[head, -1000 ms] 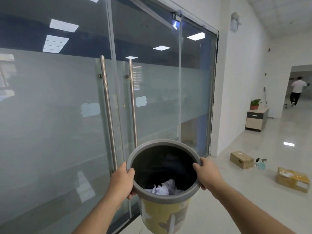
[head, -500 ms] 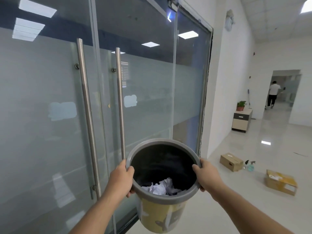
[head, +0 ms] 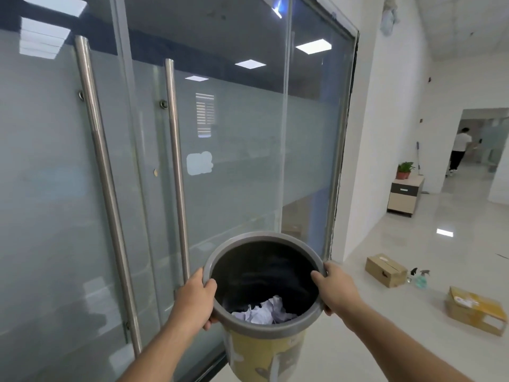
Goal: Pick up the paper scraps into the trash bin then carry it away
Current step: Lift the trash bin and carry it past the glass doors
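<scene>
On the far left stands a big glass door (head: 55, 188), smooth and foggy, with two long shiny metal bars (head: 104, 188) running up and down it. Next comes the left hand (head: 194, 300). Its grip is closed on the left side of the rim of the trash bin (head: 264, 351), thumb on top and fingers curled under. The trash bin is held up in the air in front of the person, low in the middle of the view. It is round like a cup and stands straight up, its long way going up and down and its open mouth facing up. The rim is smooth gray plastic, the inside is dark, and the outside is yellow with pale shapes. Crumpled white paper scraps (head: 264, 312) lie at the bottom. The right hand (head: 337, 289) grips the right side of the rim the same way. Farther right, two brown cardboard boxes (head: 385, 270) and a small spray bottle (head: 420, 278) sit on the shiny white floor (head: 413, 354).
</scene>
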Demonstrator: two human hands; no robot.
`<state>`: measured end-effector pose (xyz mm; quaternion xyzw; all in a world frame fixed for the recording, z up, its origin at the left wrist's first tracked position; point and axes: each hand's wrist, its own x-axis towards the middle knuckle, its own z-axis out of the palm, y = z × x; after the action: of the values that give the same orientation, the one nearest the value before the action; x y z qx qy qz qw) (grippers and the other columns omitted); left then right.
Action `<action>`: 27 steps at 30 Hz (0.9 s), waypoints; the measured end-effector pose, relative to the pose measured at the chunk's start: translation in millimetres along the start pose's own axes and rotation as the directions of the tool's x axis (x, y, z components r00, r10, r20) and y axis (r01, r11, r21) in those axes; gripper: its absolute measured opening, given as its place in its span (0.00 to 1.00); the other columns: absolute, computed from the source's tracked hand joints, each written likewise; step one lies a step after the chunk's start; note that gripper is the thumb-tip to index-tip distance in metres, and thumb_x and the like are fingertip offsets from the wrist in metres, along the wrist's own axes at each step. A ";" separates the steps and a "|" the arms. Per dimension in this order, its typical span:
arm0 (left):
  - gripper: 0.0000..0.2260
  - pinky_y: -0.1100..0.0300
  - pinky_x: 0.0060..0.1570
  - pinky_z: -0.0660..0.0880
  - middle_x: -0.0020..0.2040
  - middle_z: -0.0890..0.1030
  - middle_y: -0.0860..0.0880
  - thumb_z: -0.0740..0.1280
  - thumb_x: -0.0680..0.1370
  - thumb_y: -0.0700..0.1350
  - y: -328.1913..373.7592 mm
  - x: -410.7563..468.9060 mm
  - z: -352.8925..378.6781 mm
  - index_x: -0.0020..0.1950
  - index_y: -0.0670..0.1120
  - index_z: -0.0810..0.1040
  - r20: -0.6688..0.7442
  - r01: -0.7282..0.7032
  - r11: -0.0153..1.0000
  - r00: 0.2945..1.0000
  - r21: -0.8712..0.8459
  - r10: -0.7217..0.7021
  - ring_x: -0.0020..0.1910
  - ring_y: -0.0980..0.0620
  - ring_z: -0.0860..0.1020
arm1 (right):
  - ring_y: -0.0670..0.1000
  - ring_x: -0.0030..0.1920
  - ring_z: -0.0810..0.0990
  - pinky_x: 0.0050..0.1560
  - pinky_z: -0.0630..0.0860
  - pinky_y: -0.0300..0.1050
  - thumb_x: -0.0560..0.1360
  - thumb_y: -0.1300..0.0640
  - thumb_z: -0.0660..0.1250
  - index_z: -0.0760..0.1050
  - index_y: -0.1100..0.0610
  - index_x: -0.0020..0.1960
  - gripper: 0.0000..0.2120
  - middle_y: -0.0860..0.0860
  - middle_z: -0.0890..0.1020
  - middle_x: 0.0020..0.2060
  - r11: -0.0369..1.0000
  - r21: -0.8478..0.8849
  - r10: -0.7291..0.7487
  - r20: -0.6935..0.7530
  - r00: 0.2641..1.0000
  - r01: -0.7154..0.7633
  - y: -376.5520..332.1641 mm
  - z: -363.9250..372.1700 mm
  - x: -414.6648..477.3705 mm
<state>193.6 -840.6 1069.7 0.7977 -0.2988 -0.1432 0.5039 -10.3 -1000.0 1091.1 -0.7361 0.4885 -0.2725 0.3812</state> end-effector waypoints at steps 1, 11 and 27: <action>0.11 0.62 0.21 0.74 0.38 0.82 0.40 0.57 0.83 0.47 3.6 5.3 7.3 0.64 0.51 0.71 -0.005 0.002 1.000 1.000 -0.002 -0.002 0.23 0.51 0.78 | 0.55 0.30 0.78 0.24 0.75 0.44 0.80 0.55 0.58 0.73 0.57 0.56 0.09 0.59 0.81 0.40 1.000 -0.003 -0.001 0.003 1.000 0.001 2.1 -2.6 11.2; 0.06 0.60 0.20 0.77 0.34 0.82 0.43 0.57 0.82 0.46 -6.6 51.2 49.4 0.55 0.57 0.69 -0.035 0.027 0.999 0.999 0.044 -0.025 0.20 0.52 0.79 | 0.58 0.30 0.80 0.23 0.76 0.45 0.79 0.55 0.59 0.74 0.57 0.56 0.10 0.59 0.81 0.40 1.000 -0.001 -0.013 0.047 0.999 0.013 33.3 14.3 85.7; 0.12 0.63 0.15 0.72 0.47 0.82 0.37 0.57 0.81 0.45 -298.7 61.6 178.0 0.64 0.49 0.70 0.044 0.248 0.927 0.962 0.281 -0.270 0.31 0.42 0.81 | 0.60 0.27 0.81 0.28 0.80 0.51 0.79 0.52 0.57 0.69 0.58 0.58 0.13 0.61 0.81 0.41 0.952 -0.267 0.207 0.191 0.960 -0.153 281.5 224.0 97.5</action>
<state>246.8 -913.0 728.2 0.8853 -0.2280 -0.1983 0.3534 55.6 -1089.6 735.3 -0.7554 0.5399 -0.0911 0.3600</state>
